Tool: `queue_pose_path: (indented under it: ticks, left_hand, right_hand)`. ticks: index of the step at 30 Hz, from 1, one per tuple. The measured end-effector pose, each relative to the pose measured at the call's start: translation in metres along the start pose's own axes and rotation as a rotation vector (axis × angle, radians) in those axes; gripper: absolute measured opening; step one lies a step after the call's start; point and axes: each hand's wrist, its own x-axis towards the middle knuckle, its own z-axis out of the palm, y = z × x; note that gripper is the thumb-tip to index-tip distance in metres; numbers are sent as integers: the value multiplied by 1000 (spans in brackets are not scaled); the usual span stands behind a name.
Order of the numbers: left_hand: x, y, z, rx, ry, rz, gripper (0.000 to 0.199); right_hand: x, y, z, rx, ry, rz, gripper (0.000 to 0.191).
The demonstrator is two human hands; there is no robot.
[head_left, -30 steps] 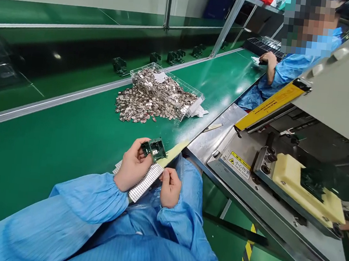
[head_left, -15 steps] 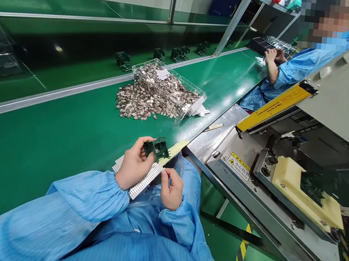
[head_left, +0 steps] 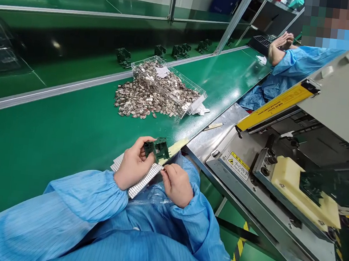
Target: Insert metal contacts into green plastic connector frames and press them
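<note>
My left hand [head_left: 133, 165] is closed around a dark green plastic part [head_left: 161, 149] with open frames and thin prongs, held up between thumb and fingers. Under that hand lies a white ribbed sheet of narrow strips [head_left: 144, 183], partly hidden by the palm and at a slant above my lap. My right hand [head_left: 178, 185] is closed in a pinch at the sheet's right corner. What its fingertips grip is too small to make out.
A clear plastic box [head_left: 198, 102] lies tilted with small metal pieces [head_left: 143, 100] spilling onto the green bench [head_left: 52, 134]. Several dark green parts [head_left: 123, 56] stand behind. At right is a machine with a cream fixture [head_left: 294, 180]; a co-worker's hands [head_left: 278, 48] are beyond.
My right hand has turned and its wrist has swung right, while its fingertips stay at the sheet's corner. My left hand is nearly still. The co-worker's hands have risen, palms near each other.
</note>
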Motion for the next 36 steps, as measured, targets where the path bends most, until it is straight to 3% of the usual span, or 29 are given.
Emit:
queue_pose_path:
  ticks: [4, 9, 17, 26, 30, 33, 36]
  left_hand:
    - [0, -2, 0, -9, -6, 5, 36]
    - [-1, -1, 0, 1, -14, 11, 35]
    - [-1, -1, 0, -9, -21, 14, 36]
    - [0, -1, -1, -26, 9, -5, 37]
    - [4, 3, 0, -138, 41, -66, 40]
    - [11, 4, -15, -249, 52, -163, 50]
    - [16, -3, -53, -46, 122, -133, 49]
  right_hand:
    - [1, 1, 2, 323, 58, 113, 21]
    - [5, 6, 7, 686, 38, 303, 30]
    - [9, 10, 9, 870, -14, 367, 40]
    - [0, 14, 30, 1118, 55, 412, 40]
    - [-3, 4, 27, 1238, 69, 440, 41]
    - [-3, -9, 17, 1293, 61, 455, 41]
    - [-4, -20, 7, 1390, 40, 488, 42]
